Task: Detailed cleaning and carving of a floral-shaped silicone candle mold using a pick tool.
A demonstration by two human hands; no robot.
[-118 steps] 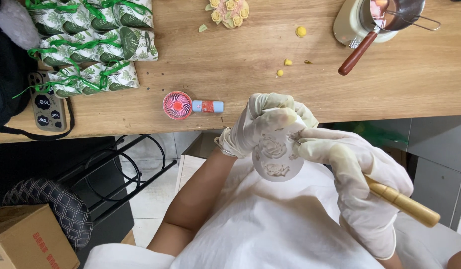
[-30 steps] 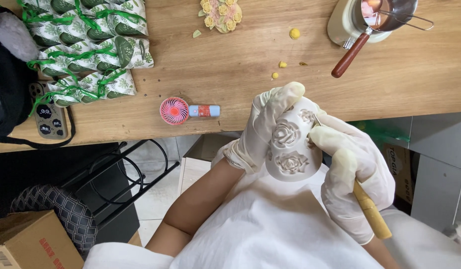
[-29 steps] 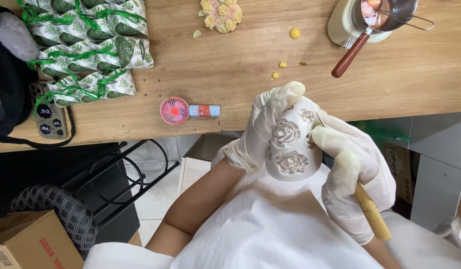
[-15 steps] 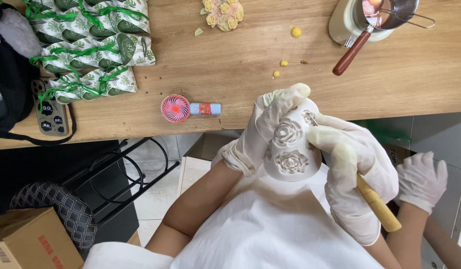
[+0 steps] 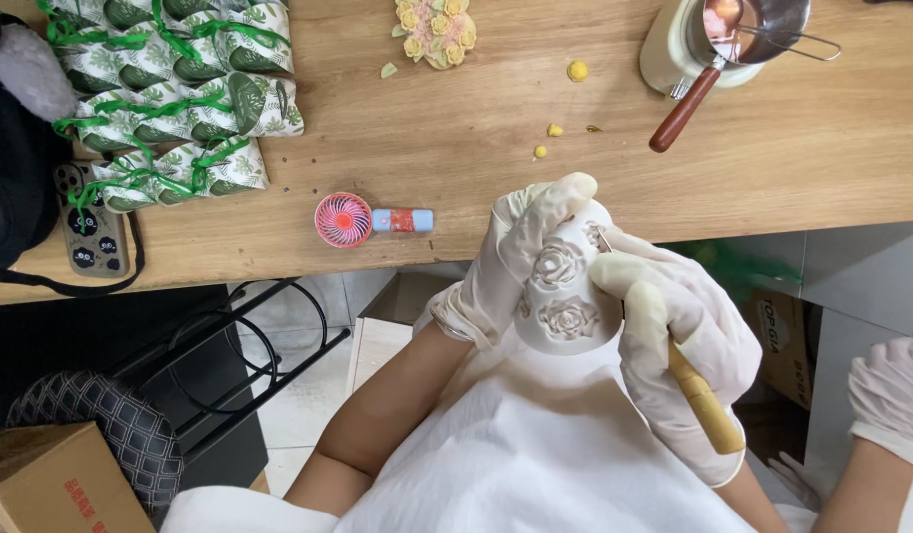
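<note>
A smooth white rose-embossed mould (image 5: 560, 296) is gripped by the gloved left hand (image 5: 516, 252) below the wooden surface (image 5: 476, 128); a wooden-handled tool (image 5: 701, 400) is clasped by the right hand (image 5: 679, 336). The pose is unchanged from earlier.

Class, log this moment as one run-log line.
left hand: holds white rose-relief piece | right hand: wooden-handled tool at its upper edge | wooden table: pink mini fan

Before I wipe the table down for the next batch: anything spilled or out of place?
Yes: small yellow crumbs lie scattered on the wooden table near the flower-decorated piece, with a pale petal scrap beside it. The pink mini fan lies on its side by the edge.
</note>
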